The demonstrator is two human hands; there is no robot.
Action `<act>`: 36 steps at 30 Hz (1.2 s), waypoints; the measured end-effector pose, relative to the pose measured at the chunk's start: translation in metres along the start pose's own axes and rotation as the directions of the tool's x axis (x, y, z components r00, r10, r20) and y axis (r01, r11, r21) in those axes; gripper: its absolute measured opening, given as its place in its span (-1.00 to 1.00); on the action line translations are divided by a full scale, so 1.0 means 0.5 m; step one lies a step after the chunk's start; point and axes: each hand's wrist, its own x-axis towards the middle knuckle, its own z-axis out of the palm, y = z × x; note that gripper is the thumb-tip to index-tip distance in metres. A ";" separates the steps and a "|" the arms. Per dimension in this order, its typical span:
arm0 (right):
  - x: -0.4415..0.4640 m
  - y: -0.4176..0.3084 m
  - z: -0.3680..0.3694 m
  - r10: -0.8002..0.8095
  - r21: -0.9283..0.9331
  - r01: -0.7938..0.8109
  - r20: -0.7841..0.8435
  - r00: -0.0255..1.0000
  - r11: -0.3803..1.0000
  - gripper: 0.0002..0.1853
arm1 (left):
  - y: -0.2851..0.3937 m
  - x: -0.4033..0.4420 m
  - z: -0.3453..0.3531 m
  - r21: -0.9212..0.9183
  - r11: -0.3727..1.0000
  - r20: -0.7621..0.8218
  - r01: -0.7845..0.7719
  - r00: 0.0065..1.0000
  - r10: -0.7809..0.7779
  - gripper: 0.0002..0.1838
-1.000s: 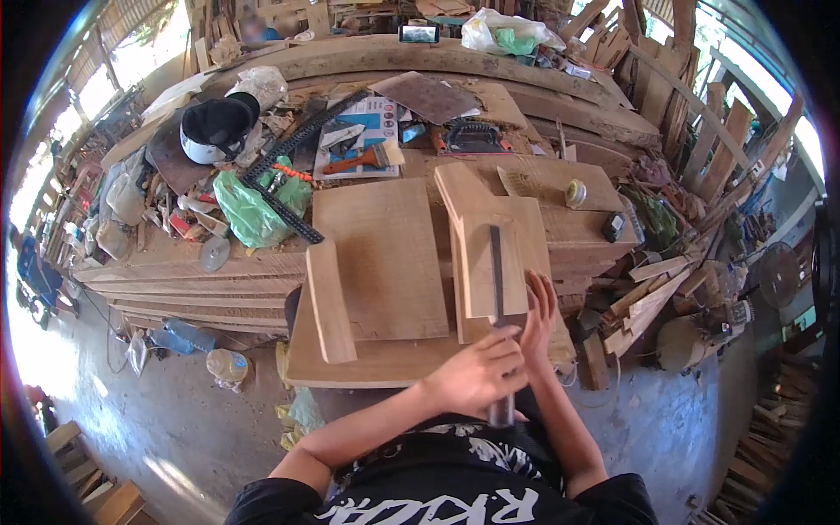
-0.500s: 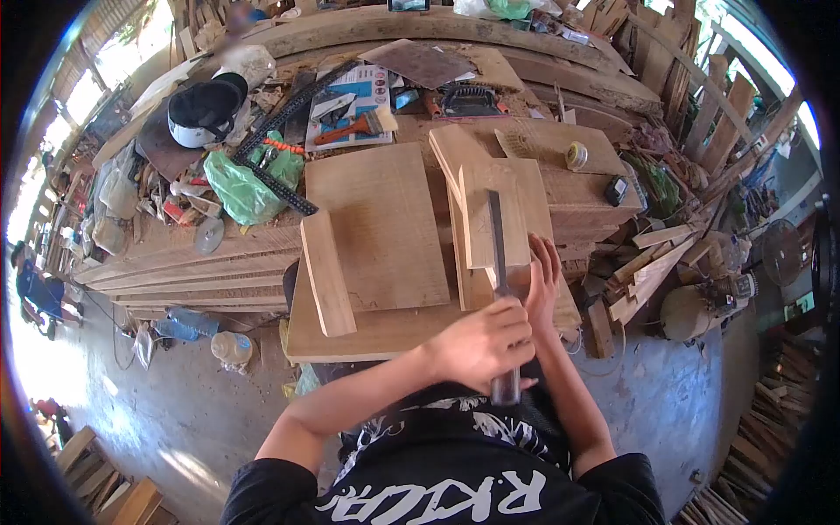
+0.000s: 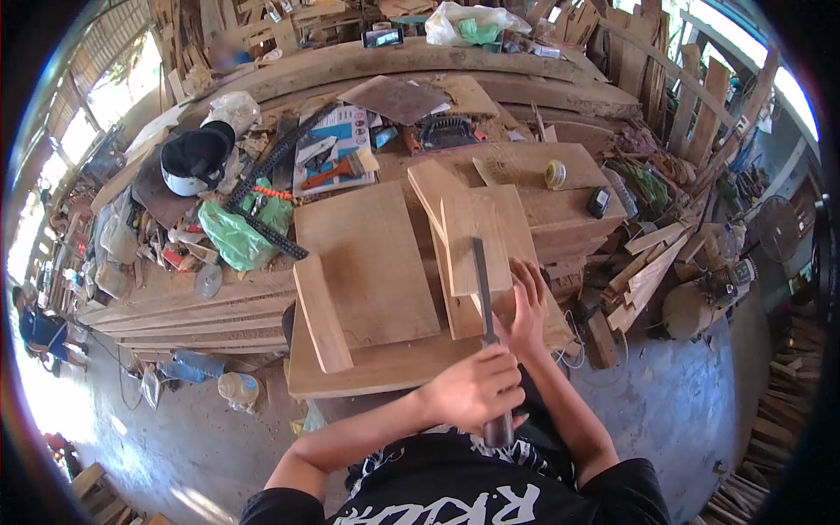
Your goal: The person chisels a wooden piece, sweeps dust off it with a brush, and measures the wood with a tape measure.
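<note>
The chisel [image 3: 485, 302] lies with its blade along the top of the wood block [image 3: 457, 241], pointing away from the person. It looks stiff and fairly light, its edge probably sharp, so the handle [image 3: 499, 431] seems the safe hold. The left hand [image 3: 477, 389] is wrapped around it; the right hand [image 3: 523, 313] stands beside the block, fingers extended, its grip unclear. The block looks solid and should resist bending; beneath is a wide board [image 3: 411, 359].

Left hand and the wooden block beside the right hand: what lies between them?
In the head view, the chisel, reaching from the left hand out over the wooden block.
</note>
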 end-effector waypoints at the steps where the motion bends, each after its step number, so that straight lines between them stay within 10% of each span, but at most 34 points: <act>1: 0.001 -0.003 -0.003 0.005 -0.013 -0.004 0.008 1.000 1.000 -0.21 | 0.007 0.000 0.001 -0.004 1.000 0.003 -0.005 1.000 0.005 -0.67; 36: -0.038 0.020 0.032 0.046 0.030 -0.045 -0.035 0.998 0.999 -0.24 | -0.004 0.038 0.012 0.150 0.986 0.031 0.078 0.996 -0.084 -0.78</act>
